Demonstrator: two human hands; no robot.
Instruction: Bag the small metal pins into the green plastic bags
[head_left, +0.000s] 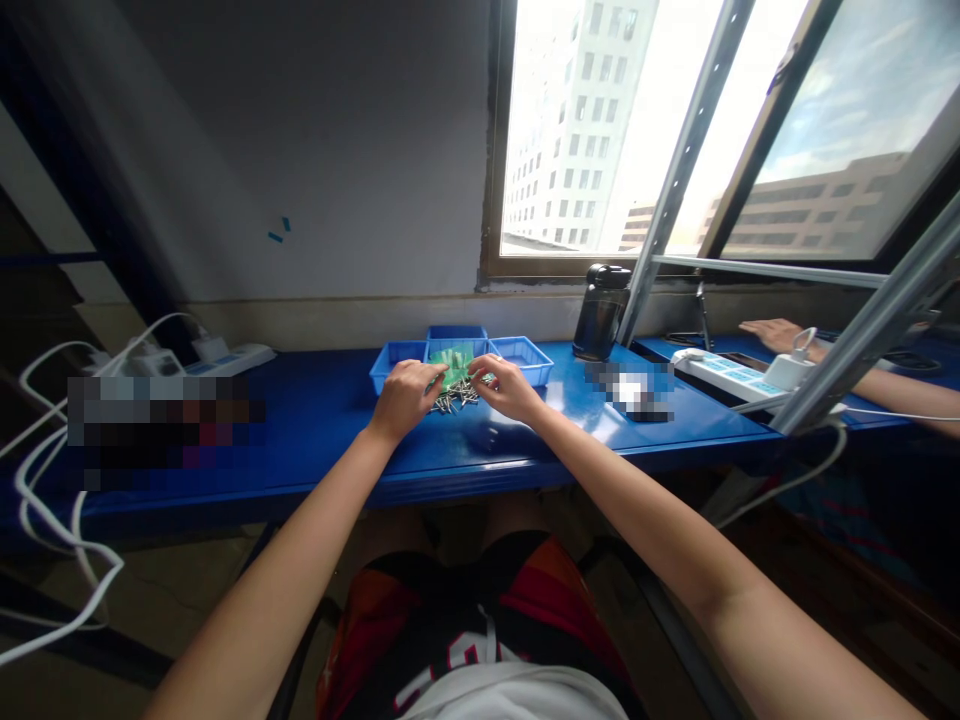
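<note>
A pile of small metal screws lies on the blue table between my two hands. My left hand is at the left edge of the pile, its thumb and fingers drawn together. From the right, my right hand reaches over the pile with thumb and forefinger in a pinch. Whatever either hand has between its fingertips is too small to make out. Just behind the fingers is a translucent green piece, in front of a group of blue plastic bins: a left bin, a back bin and a right bin.
A black bottle stands behind, near the window, by a metal frame post. White power strips sit left and right, with loose white cables at left. Another person's hand rests on the neighbouring table.
</note>
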